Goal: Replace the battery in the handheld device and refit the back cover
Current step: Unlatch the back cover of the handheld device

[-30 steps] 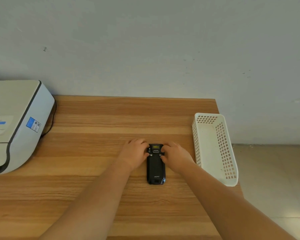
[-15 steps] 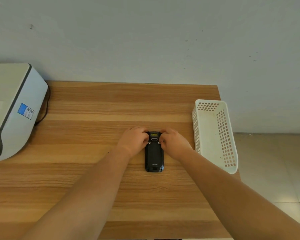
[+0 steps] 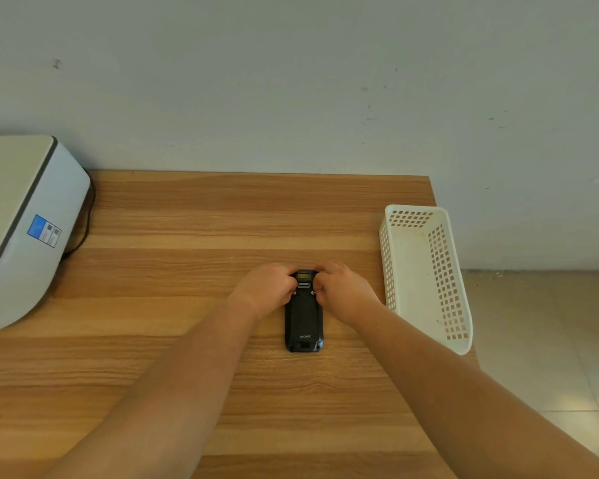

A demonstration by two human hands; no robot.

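A black handheld device [image 3: 303, 319] lies face down on the wooden table [image 3: 187, 236], its back cover on and a small yellow label showing at its far end. My left hand [image 3: 267, 288] grips the device's far left corner, fingers curled onto it. My right hand [image 3: 343, 290] grips the far right corner the same way. Both thumbs press near the two small latches on the cover's upper edge. No loose battery is in view.
A white perforated plastic basket [image 3: 426, 278] stands at the table's right edge, nothing visible inside. A white printer [image 3: 25, 223] with a black cable sits at the far left. The wall runs behind the table; tiled floor lies to the right.
Both hands have stayed on the device's far end, closing in slightly on its top corners. The camera has shifted, so the table sits at a different height in the view.
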